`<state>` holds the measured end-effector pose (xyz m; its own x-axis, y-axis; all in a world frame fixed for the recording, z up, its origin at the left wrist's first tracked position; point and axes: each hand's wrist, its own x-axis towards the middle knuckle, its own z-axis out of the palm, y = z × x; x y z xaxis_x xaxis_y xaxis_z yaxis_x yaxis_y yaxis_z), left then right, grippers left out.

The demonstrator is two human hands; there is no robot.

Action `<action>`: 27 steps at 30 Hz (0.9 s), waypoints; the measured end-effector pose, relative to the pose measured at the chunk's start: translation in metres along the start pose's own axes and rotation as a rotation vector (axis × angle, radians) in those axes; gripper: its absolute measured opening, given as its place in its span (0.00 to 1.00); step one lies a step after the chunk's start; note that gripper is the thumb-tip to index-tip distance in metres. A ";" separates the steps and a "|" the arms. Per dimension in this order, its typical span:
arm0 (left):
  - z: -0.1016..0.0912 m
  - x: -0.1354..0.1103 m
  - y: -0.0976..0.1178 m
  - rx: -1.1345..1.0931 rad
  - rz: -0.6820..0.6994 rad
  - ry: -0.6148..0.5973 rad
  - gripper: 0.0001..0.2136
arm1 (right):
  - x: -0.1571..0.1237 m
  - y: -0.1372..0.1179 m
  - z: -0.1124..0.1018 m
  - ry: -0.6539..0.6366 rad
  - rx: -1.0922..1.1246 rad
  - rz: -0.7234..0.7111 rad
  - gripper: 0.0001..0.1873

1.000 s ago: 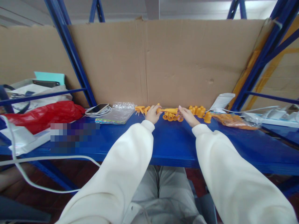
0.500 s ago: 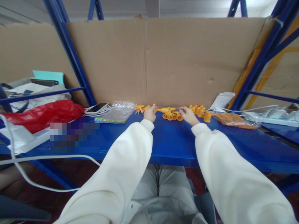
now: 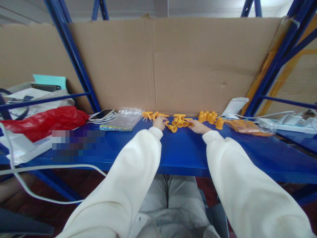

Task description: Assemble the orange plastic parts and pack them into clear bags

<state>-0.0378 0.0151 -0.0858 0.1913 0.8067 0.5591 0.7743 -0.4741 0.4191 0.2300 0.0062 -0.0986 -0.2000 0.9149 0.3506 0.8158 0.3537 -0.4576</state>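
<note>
Brown cardboard sheeting (image 3: 210, 62) spanned the upper half, creased near centre. Blue metal posts (image 3: 75, 56) slanted left and right. Blue tabletop (image 3: 183, 152) crossed below centre; dark red floor (image 3: 86, 183) showed lower left. Ceiling (image 3: 128, 8) was pale, brightest upper right.

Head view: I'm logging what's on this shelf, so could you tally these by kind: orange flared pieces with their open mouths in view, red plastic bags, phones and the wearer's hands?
Orange flared pieces, open mouths showing: 5
Red plastic bag: 1
Phone: 1
Hands, left hand and right hand: 2
Total: 9
</note>
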 end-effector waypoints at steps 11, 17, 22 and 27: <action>-0.017 -0.020 0.055 0.105 0.183 -0.451 0.16 | -0.006 -0.008 -0.004 -0.057 -0.148 0.016 0.26; -0.017 -0.020 0.052 0.202 0.114 -0.372 0.12 | -0.007 -0.008 -0.005 -0.062 -0.144 0.016 0.27; -0.016 -0.018 0.048 0.171 0.039 -0.222 0.13 | -0.009 -0.014 -0.007 -0.068 -0.146 0.027 0.26; -0.014 -0.017 0.047 0.117 0.053 -0.180 0.14 | -0.009 -0.016 -0.008 -0.080 -0.124 -0.019 0.25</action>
<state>-0.0134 -0.0255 -0.0652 0.3303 0.8364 0.4375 0.8228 -0.4822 0.3007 0.2227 -0.0096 -0.0877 -0.2543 0.9228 0.2894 0.8713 0.3485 -0.3456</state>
